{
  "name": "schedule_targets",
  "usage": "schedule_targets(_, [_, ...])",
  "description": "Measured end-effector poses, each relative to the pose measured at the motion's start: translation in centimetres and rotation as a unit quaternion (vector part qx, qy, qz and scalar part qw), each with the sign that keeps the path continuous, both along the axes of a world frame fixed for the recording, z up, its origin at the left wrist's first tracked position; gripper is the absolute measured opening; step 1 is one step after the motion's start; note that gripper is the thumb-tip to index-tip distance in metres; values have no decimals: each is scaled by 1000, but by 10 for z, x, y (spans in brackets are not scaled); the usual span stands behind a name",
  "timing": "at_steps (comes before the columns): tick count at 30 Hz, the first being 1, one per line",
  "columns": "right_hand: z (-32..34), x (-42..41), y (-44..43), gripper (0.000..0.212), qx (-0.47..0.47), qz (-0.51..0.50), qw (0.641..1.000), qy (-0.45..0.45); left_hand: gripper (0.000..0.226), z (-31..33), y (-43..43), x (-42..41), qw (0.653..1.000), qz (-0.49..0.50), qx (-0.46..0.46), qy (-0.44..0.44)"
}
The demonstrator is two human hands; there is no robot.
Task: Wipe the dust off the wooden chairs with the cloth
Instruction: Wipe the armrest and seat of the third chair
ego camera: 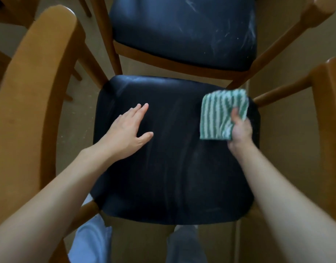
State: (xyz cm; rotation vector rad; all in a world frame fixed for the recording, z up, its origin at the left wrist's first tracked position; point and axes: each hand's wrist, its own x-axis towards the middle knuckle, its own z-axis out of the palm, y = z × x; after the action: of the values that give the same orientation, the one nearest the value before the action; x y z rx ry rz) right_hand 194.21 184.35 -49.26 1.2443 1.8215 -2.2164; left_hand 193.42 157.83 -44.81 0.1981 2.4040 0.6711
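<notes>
now right grip (240, 130) clasped cloth (218, 114) at seat (173, 168) edge; left grip (128, 128) flat, released. judged best: long overlapping strokes toward edge.

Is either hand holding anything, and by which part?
The right hand grips the striped cloth by its lower right side, thumb on top. The left hand holds nothing; it is spread open over the near chair's dark seat.
</notes>
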Motion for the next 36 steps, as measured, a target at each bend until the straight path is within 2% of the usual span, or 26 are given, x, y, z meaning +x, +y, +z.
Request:
schedule_targets(3, [-5,-70,2,17,104,-9,992,67,74,-7,3,-10,1000,1,2,6])
schedule_targets(6, [-23,-114,-5,33,226,60,968,95,74,-15,5,-17,1000,-4,3,6])
schedule_targets(9, [-51,-129,-18,38,349,232,903,101,75,-22,6,-22,1000,-11,3,7])
schedule_targets(11, [-69,-127,-33,37,382,354,850,85,75,-25,5,-24,1000,-11,4,7])
schedule_targets(13, [-82,-121,-47,41,416,403,812,70,75,-28,5,-26,1000,-13,4,11])
schedule_targets(14, [-86,-119,-50,45,430,396,808,70,75,-29,5,-26,1000,-15,3,14])
schedule_targets(16, [-86,-116,-51,51,415,366,830,65,75,-29,5,-25,1000,-17,2,12])
schedule_targets(19, [-83,-100,-50,61,341,356,869,45,73,-28,3,-25,1000,-12,5,4])
schedule_targets(24, [-78,-48,-63,47,263,378,885,64,67,-21,2,-21,999,22,23,11])
schedule_targets(29, [-75,35,-85,36,210,438,868,102,66,-16,2,-11,998,55,29,24])
schedule_targets(34, [-64,103,-104,43,194,481,853,54,64,-4,1,7,998,54,30,17])
schedule_targets(36, [-62,132,-108,37,191,507,840,36,63,2,-2,15,998,61,32,13])
